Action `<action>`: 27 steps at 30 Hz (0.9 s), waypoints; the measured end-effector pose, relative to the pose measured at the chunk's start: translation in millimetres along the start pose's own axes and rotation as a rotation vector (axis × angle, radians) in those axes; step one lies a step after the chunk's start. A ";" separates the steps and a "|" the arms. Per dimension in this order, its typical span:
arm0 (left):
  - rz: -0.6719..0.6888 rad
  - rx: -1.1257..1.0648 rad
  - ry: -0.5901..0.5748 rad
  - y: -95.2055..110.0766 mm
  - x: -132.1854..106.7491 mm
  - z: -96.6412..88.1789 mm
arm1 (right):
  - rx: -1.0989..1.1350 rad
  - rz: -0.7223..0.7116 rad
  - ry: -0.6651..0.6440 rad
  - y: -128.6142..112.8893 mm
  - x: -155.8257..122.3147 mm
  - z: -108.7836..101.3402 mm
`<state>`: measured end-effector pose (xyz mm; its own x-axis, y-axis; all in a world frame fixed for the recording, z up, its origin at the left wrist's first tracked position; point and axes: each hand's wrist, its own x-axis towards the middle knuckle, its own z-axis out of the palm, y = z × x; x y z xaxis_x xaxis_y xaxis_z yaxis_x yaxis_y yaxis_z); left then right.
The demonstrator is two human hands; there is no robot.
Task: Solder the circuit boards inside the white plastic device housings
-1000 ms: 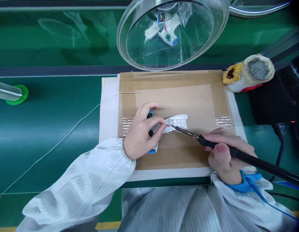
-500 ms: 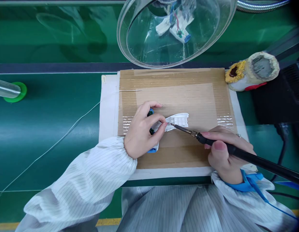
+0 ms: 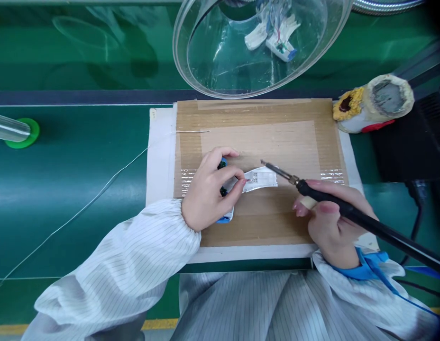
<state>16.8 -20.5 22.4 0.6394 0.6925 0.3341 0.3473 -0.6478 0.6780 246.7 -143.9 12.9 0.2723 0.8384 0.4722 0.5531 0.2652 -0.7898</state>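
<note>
2 hands | L hand grips white housing, axis pointing R | R hand grips soldering iron

Long black soldering iron has a matt plastic grip w/ a shiny bare-metal tip, and the white plastic housing looks smooth, kinda semi-gloss. Brown cardboard pad is rough matt paper w/ strips of glossy clear tape on it, sitting on a smooth, shiny green mat. Thin silver wire is bright metal, clear plastic dome is super glossy, and the white striped sleeve is soft matt cloth.
</note>
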 end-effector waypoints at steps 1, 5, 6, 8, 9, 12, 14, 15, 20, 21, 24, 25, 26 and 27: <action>0.002 0.000 -0.002 -0.3 0.3 -0.1 | 0.018 -0.024 -0.001 1.2 0.0 0.9; 0.003 0.002 -0.013 -1.0 0.4 0.6 | -0.052 -0.119 -0.024 1.1 4.1 7.2; 0.002 0.001 -0.014 -0.9 0.1 0.8 | -0.093 -0.103 -0.032 0.2 5.7 9.2; -0.003 0.000 -0.017 -0.4 -0.5 0.8 | -0.147 -0.076 -0.071 -1.3 8.7 13.3; -0.006 0.000 -0.019 -0.3 -0.6 0.1 | -0.160 -0.070 -0.106 -1.3 10.0 15.1; 0.010 -0.004 -0.055 -1.7 1.1 -6.0 | -0.227 -0.104 -0.201 0.4 12.1 18.5; 0.058 0.015 -0.105 -4.1 3.9 -12.7 | -0.272 -0.141 -0.218 1.8 12.7 19.0; 0.094 0.041 -0.125 -5.3 5.5 -15.8 | -0.278 -0.158 -0.218 2.2 13.0 19.0; 0.169 0.105 -0.044 -4.1 7.0 -15.9 | -0.235 -0.192 -0.240 2.1 15.3 20.1; 0.146 0.089 -0.008 -2.5 5.7 -13.0 | -0.224 -0.196 -0.249 1.7 15.4 20.1; 0.078 0.062 0.040 0.9 1.4 -5.0 | -0.182 -0.177 -0.246 -0.3 13.2 17.5; 0.066 0.057 0.035 1.1 0.4 -3.6 | -0.168 -0.156 -0.218 -1.0 11.7 15.7; 0.059 0.049 0.030 0.9 -0.3 -2.8 | -0.156 -0.134 -0.172 -1.6 9.9 13.5; 0.055 0.039 0.030 0.4 -0.7 -2.5 | -0.141 -0.116 -0.116 -2.1 8.1 11.0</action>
<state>14.7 -20.4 24.1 0.6376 0.6645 0.3898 0.3395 -0.6965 0.6321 239.0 -132.4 14.0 0.1127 0.8574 0.5021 0.6824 0.3005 -0.6663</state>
